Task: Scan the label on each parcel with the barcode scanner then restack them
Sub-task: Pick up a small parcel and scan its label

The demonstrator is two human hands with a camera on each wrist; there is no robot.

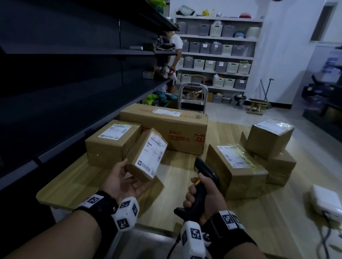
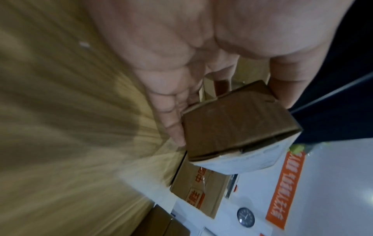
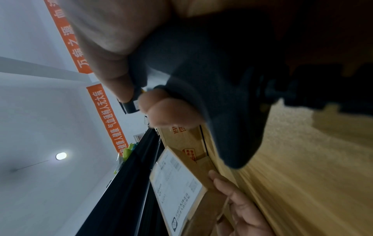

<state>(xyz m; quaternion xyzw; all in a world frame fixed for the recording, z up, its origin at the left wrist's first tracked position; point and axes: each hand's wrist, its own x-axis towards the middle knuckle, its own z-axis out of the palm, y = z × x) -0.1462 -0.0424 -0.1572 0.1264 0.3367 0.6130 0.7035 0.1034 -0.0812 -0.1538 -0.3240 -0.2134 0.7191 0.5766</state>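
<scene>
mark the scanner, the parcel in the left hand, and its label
barcode scanner (image 1: 203, 172), head view, on the dark head above the right hand.
small parcel (image 1: 136, 146), head view, on its bare cardboard side.
shipping label (image 1: 152, 155), head view, middle of the white sheet.

Six parcels (image 1: 146, 154); one barcode scanner (image 1: 203, 176); one white box (image 1: 327, 201) on floor.

Right wrist cam: right hand (image 3: 129, 52) wraps the dark barcode scanner (image 3: 220, 89) by its handle, one fingertip curled at the front by the yellow trigger. Below it, left hand (image 3: 244, 206) holds a small cardboard parcel (image 3: 203, 207), white label (image 3: 175, 183) facing the lens. Larger red-printed carton (image 3: 181, 140) behind. Wood-grain surface (image 3: 302, 175) at right; orange banners (image 3: 105, 115) on white wall.
</scene>
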